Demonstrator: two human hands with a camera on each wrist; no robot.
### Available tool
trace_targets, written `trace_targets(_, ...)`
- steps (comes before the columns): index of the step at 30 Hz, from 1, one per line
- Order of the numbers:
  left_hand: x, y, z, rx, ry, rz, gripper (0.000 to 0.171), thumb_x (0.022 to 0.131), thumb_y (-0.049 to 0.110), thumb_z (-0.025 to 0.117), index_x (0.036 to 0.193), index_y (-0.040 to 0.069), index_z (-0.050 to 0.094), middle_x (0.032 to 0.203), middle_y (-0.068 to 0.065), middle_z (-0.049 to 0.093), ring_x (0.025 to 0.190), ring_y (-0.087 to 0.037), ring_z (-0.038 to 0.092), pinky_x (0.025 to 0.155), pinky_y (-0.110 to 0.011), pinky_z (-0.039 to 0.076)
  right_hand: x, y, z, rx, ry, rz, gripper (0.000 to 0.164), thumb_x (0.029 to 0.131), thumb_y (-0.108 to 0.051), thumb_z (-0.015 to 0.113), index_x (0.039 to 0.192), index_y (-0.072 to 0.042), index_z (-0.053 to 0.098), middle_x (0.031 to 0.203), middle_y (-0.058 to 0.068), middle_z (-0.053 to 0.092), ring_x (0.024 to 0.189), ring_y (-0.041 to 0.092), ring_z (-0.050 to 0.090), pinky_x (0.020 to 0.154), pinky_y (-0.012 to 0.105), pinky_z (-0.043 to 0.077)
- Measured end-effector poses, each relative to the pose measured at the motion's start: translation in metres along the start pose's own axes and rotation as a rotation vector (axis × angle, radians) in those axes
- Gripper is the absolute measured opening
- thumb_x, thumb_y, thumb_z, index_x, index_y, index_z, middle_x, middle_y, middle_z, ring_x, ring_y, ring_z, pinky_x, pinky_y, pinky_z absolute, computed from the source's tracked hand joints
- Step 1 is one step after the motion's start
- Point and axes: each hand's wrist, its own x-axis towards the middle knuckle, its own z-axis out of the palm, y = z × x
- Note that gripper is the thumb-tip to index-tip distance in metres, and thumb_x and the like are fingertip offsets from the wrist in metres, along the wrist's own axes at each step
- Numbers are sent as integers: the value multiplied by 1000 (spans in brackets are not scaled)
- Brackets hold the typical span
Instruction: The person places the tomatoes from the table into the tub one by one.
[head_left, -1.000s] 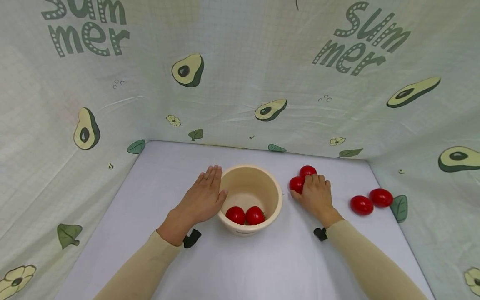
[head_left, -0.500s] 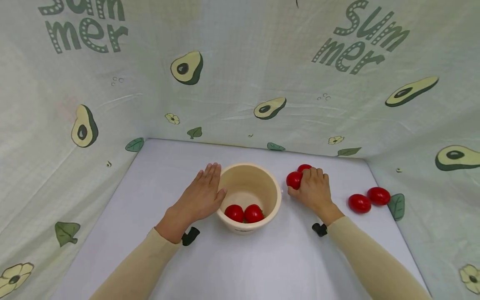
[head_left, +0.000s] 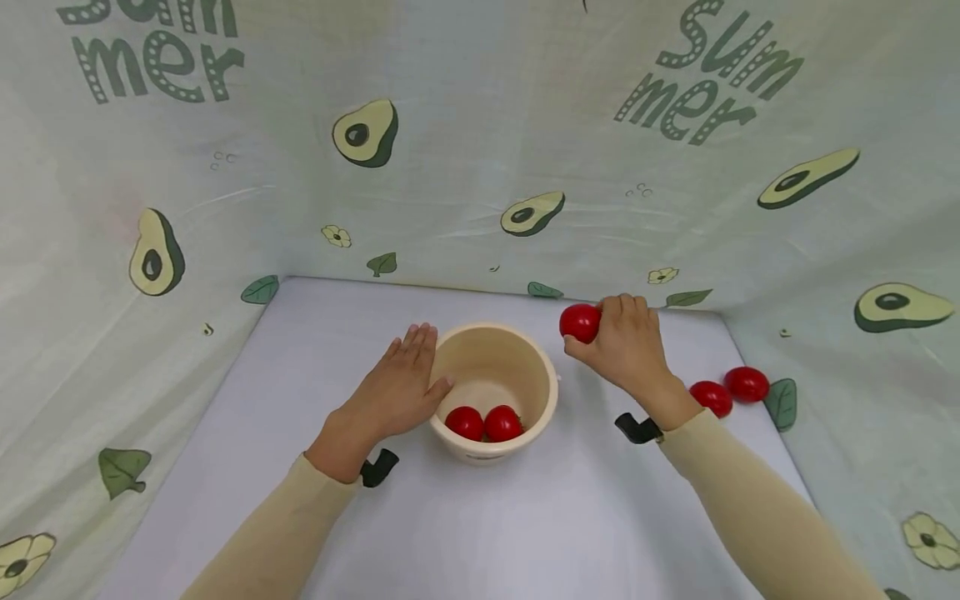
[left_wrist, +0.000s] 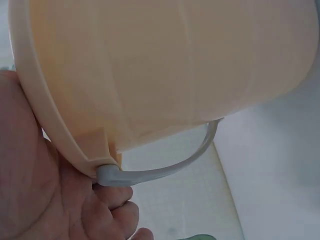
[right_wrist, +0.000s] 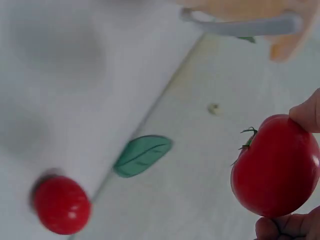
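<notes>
My right hand [head_left: 628,350] grips a red tomato [head_left: 579,322] between thumb and fingers, raised above the table to the right of a cream bucket [head_left: 491,354]. In the right wrist view, this tomato [right_wrist: 275,167] shows a green stem. Another tomato [right_wrist: 62,205] lies on the table there, hidden in the head view. Fingers extended, my left hand [head_left: 390,392] rests against the bucket's left rim. A grey handle [left_wrist: 165,172] hangs from the bucket in the left wrist view. Two tomatoes [head_left: 483,423] sit inside the bucket, at its near side.
Two oval red tomatoes [head_left: 727,392] lie side by side near the right edge of the white table [head_left: 480,533]. Pale cloth [head_left: 450,150] printed with avocados and leaves encloses the back and sides.
My right hand has closed on a tomato and lifted it off the table, away from the one beside it. My left hand stays at the bucket's rim.
</notes>
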Motion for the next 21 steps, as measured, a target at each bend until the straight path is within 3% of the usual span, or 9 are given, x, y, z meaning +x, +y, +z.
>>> trace_targets(4,0,0,-1,17,-5,25,88,107,50,50,165,-7,18,174,-23,18,164,-38,12,133,-54,15,11,-37,-27,146,-54,-69,62,81,-40,79,112,11,60,103,24,62,98,39,55,81,56,51)
trace_targets(7,0,0,-1,40,3,27,81,109,46,45,165,-6,19,174,-22,19,164,-38,13,133,-54,15,12,-66,-32,181,-95,-176,63,81,-42,79,113,8,60,105,20,62,99,36,55,84,52,51)
trace_targets(13,-1,1,0,62,27,13,74,111,40,41,165,-5,20,174,-23,21,163,-39,15,132,-54,18,3,-105,-11,110,-99,-363,62,81,-49,78,114,2,62,106,14,64,99,29,57,80,45,53)
trace_targets(21,-4,3,2,95,28,14,75,111,40,41,165,-6,19,173,-24,21,163,-40,15,132,-56,17,-9,-122,13,50,-94,-431,62,83,-53,73,116,-1,64,104,11,66,94,25,56,78,39,50)
